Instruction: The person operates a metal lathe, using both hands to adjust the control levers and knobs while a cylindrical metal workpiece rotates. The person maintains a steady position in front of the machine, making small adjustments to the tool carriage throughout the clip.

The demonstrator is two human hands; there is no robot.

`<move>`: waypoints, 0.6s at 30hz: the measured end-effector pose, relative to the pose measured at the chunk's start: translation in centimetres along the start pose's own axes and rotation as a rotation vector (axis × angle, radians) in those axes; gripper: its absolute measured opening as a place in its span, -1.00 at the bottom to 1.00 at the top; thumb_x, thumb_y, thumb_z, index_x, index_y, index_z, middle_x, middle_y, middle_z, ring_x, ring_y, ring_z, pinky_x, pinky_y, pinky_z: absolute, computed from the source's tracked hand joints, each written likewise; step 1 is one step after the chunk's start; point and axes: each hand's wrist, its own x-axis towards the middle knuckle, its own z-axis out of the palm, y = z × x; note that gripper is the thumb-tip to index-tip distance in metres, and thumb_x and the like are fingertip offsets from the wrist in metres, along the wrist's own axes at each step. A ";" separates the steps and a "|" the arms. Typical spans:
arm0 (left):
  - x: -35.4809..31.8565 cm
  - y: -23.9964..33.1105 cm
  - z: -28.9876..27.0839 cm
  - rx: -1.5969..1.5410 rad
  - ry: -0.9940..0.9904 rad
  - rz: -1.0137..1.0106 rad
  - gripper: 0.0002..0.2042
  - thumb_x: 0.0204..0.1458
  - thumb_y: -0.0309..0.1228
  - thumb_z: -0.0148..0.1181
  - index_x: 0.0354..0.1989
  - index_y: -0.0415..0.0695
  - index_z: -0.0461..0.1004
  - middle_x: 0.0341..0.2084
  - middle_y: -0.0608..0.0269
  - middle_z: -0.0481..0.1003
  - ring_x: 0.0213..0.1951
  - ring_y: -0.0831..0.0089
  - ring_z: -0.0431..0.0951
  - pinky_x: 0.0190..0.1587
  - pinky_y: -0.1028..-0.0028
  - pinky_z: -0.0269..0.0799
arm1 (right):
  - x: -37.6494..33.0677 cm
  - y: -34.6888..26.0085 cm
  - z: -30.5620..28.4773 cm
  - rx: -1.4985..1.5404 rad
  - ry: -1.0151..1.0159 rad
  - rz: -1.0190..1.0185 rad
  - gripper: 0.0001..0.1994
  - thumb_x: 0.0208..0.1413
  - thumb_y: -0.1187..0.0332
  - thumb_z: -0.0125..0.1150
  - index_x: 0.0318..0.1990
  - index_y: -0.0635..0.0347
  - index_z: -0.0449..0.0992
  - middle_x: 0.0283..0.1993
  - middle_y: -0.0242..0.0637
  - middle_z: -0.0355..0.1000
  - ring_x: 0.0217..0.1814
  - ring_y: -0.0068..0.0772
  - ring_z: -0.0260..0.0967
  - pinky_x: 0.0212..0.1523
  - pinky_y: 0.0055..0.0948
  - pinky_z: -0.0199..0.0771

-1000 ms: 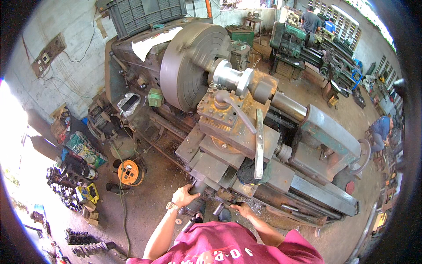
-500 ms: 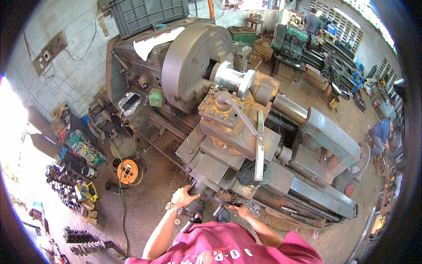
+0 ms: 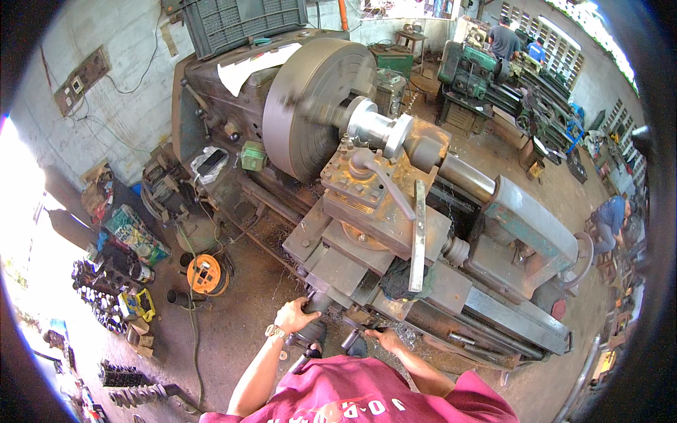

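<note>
My left hand [image 3: 296,317], with a watch at the wrist, is closed around the dark round cross-slide dial [image 3: 320,303] at the front of a large metal lathe. To its right, my right hand [image 3: 385,340] is closed on a small dark lever [image 3: 368,331] under the carriage; its fingertips are partly hidden. Ahead of them stands the tool post [image 3: 356,178] with its clamping handle [image 3: 388,185]. A shiny ringed metal workpiece [image 3: 377,127] sits between the big chuck [image 3: 310,113], blurred by spinning, and the tailstock [image 3: 532,215].
A flat metal bar [image 3: 418,236] lies across the carriage beside a dark cloth [image 3: 403,278]. An orange cable reel [image 3: 208,275] and a cable are on the floor at left. A grey crate [image 3: 236,25] tops the headstock. People [image 3: 502,41] are near other machines at back right.
The chuck's blurred jaws have turned. The whole view has shifted slightly, while both hands keep the same places on the lathe controls.
</note>
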 end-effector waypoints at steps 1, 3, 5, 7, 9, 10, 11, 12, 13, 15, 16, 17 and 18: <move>0.0 0.0 0.0 0.005 -0.007 -0.004 -0.27 -0.15 0.16 0.35 0.13 -0.10 0.50 0.01 -0.04 0.56 0.04 0.05 0.58 0.09 0.20 0.49 | -0.1 -0.3 -0.1 0.002 -0.016 0.016 -0.36 0.03 -0.22 0.25 0.04 0.16 0.60 -0.22 -0.12 0.58 -0.18 -0.16 0.46 -0.08 -0.25 0.41; 0.0 0.1 -0.1 0.004 -0.008 -0.004 -0.27 -0.15 0.17 0.34 0.13 -0.10 0.50 0.00 -0.05 0.56 0.04 0.05 0.58 0.09 0.19 0.48 | -0.4 -0.8 -0.3 -0.006 -0.028 0.024 -0.34 0.02 -0.24 0.24 0.04 0.16 0.59 -0.23 -0.10 0.57 -0.19 -0.15 0.46 -0.08 -0.23 0.41; -0.1 0.2 -0.2 0.005 -0.011 -0.005 -0.26 -0.15 0.17 0.34 0.14 -0.10 0.50 0.00 -0.05 0.56 0.03 0.04 0.58 0.09 0.19 0.48 | -0.6 -1.3 -0.5 -0.046 -0.005 -0.033 -0.33 0.02 -0.28 0.22 0.03 0.15 0.60 -0.26 -0.10 0.57 -0.24 -0.17 0.46 -0.12 -0.22 0.42; -0.1 0.2 -0.3 0.008 -0.016 -0.007 -0.26 -0.15 0.17 0.34 0.14 -0.11 0.50 0.00 -0.06 0.56 0.03 0.04 0.58 0.09 0.19 0.48 | -0.6 -1.4 -0.5 -0.054 -0.044 0.026 -0.34 0.02 -0.29 0.20 0.01 0.12 0.62 -0.31 -0.12 0.57 -0.31 -0.22 0.44 -0.18 -0.23 0.42; -0.1 0.2 -0.3 0.002 -0.014 0.001 -0.27 -0.15 0.17 0.33 0.13 -0.11 0.50 -0.01 -0.06 0.56 0.03 0.04 0.58 0.09 0.19 0.48 | -0.3 -1.0 -0.4 -0.061 -0.045 0.021 -0.35 0.03 -0.30 0.18 -0.02 0.10 0.63 -0.35 -0.14 0.56 -0.38 -0.28 0.42 -0.24 -0.24 0.41; -0.1 0.2 -0.3 0.008 -0.014 0.000 -0.27 -0.15 0.17 0.33 0.12 -0.12 0.50 -0.01 -0.07 0.56 0.03 0.04 0.58 0.09 0.19 0.48 | -0.1 -0.7 -0.2 -0.055 -0.034 0.006 -0.37 0.04 -0.30 0.18 -0.04 0.08 0.64 -0.37 -0.16 0.56 -0.41 -0.30 0.41 -0.27 -0.25 0.40; -0.1 0.2 -0.3 -0.004 -0.003 0.013 -0.28 -0.15 0.16 0.33 0.11 -0.11 0.51 -0.03 -0.07 0.57 0.02 0.03 0.59 0.08 0.19 0.49 | 0.1 -0.4 0.0 -0.072 -0.001 -0.037 -0.38 0.04 -0.30 0.17 -0.05 0.06 0.65 -0.39 -0.18 0.55 -0.43 -0.33 0.39 -0.29 -0.26 0.39; -0.2 0.2 -0.3 -0.010 0.008 0.023 -0.29 -0.15 0.16 0.33 0.10 -0.11 0.51 -0.05 -0.07 0.58 0.01 0.02 0.59 0.07 0.18 0.49 | 0.3 -0.1 0.1 -0.070 -0.017 0.006 -0.39 0.05 -0.30 0.17 -0.06 0.05 0.66 -0.39 -0.19 0.56 -0.44 -0.34 0.39 -0.29 -0.27 0.39; -0.2 0.2 -0.2 -0.008 0.011 0.022 -0.30 -0.15 0.15 0.33 0.09 -0.10 0.52 -0.07 -0.07 0.59 0.00 0.02 0.60 0.06 0.18 0.50 | 0.6 0.2 0.3 -0.091 -0.011 0.021 -0.40 0.05 -0.30 0.16 -0.06 0.03 0.66 -0.39 -0.20 0.56 -0.44 -0.35 0.38 -0.30 -0.27 0.39; -0.2 0.1 -0.2 -0.013 0.013 0.023 -0.30 -0.15 0.15 0.33 0.10 -0.10 0.52 -0.07 -0.07 0.59 0.00 0.02 0.60 0.05 0.18 0.50 | 0.8 0.4 0.5 -0.102 -0.004 0.031 -0.41 0.05 -0.30 0.16 -0.07 0.00 0.67 -0.38 -0.21 0.56 -0.43 -0.34 0.39 -0.29 -0.28 0.39; -0.2 0.1 -0.2 -0.005 0.009 0.016 -0.30 -0.15 0.15 0.33 0.10 -0.10 0.52 -0.07 -0.07 0.59 0.00 0.02 0.60 0.05 0.18 0.50 | 0.8 0.3 0.5 -0.092 -0.003 0.027 -0.41 0.05 -0.31 0.15 -0.07 0.00 0.68 -0.38 -0.21 0.56 -0.42 -0.33 0.40 -0.28 -0.27 0.39; -0.2 0.1 -0.2 -0.009 0.009 0.019 -0.30 -0.15 0.15 0.33 0.10 -0.10 0.52 -0.07 -0.07 0.59 -0.01 0.02 0.60 0.05 0.18 0.50 | 0.7 0.1 0.4 -0.104 0.013 0.033 -0.40 0.05 -0.32 0.15 -0.07 -0.01 0.68 -0.37 -0.21 0.57 -0.40 -0.32 0.41 -0.26 -0.27 0.40; -0.1 0.1 -0.2 -0.008 0.009 0.020 -0.29 -0.15 0.15 0.33 0.10 -0.10 0.52 -0.07 -0.07 0.59 -0.01 0.02 0.60 0.05 0.18 0.50 | 0.6 -0.2 0.3 -0.075 -0.037 0.057 -0.38 0.04 -0.31 0.18 -0.01 0.02 0.63 -0.20 -0.15 0.54 -0.19 -0.22 0.41 -0.10 -0.25 0.38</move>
